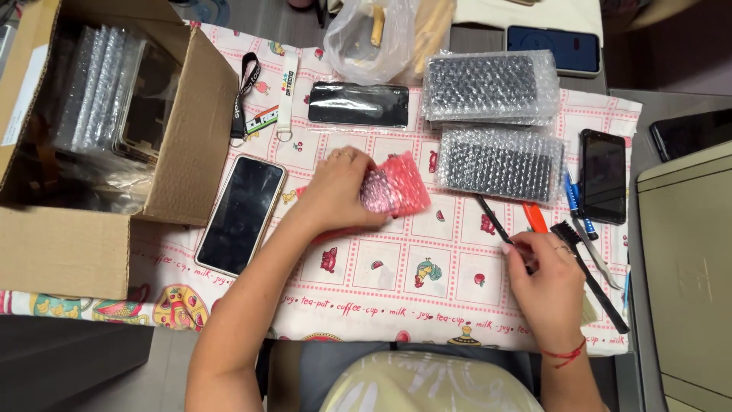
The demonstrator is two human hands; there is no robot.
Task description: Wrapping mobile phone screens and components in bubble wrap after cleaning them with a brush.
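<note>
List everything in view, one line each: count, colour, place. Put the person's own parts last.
cardboard box: one, brown, far left, open, holding bubble-wrapped pieces
phones: four, dark screens, across the cloth and its top edge
bubble-wrapped packs: two, clear over dark, upper right
pink bubble-wrap packet: one, centre
lanyards: two, black and white, upper left
plastic bag: one, clear, top centre
hand tools: several, black, blue, orange, right side
tablecloth: one, white with pink grid
left hand: on the pink packet
right hand: grips a thin black tool
</note>
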